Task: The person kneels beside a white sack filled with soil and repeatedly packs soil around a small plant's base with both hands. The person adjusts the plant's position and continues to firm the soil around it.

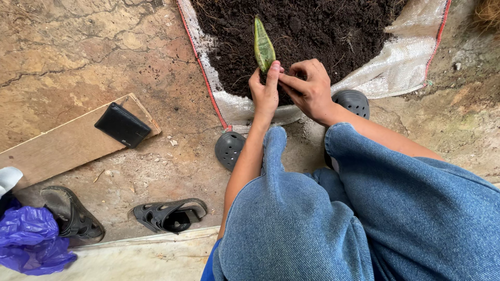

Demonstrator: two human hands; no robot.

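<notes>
Top centre of the frame: left hand (264, 92) pinches a smooth, pointed green leaf (263, 46); right hand (308, 88), fingers curled together, touches its base over crumbly dark soil (323, 31).

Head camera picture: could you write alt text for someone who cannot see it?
A crouching person's left hand holds an upright green leaf cutting while the right hand touches its base, over dark soil heaped on a white woven sheet. Dark sandals lie on the stone floor.

Upright in dark loose soil (312, 31) on white woven plastic sheet (406, 62): green pointed leaf cutting (263, 46); flat black wallet (122, 125) on wooden board (57, 148), far left.
</notes>
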